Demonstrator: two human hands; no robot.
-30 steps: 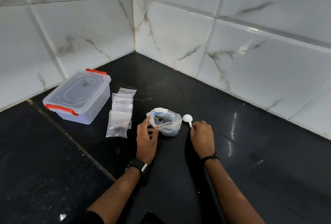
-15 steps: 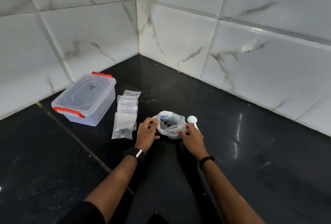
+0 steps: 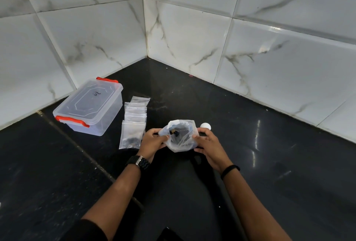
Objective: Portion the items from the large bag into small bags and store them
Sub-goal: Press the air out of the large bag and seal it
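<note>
The large clear bag (image 3: 181,136) with small dark items inside sits between my hands, its mouth wide open toward me. My left hand (image 3: 153,141) grips its left edge and my right hand (image 3: 209,147) grips its right edge. Left of it lies a row of several small clear zip bags (image 3: 134,121) on the black counter; the nearest one holds dark items. A white spoon (image 3: 205,125) lies just behind my right hand, mostly hidden by it.
A clear lidded plastic box with orange clasps (image 3: 90,106) stands at the left near the wall. White marble-look tiled walls (image 3: 183,38) meet in a corner behind. The black counter (image 3: 269,163) stretches to the right and front.
My right hand left the spoon and took the right edge of the large bag. Both hands now hold the bag and have spread its mouth wider.
</note>
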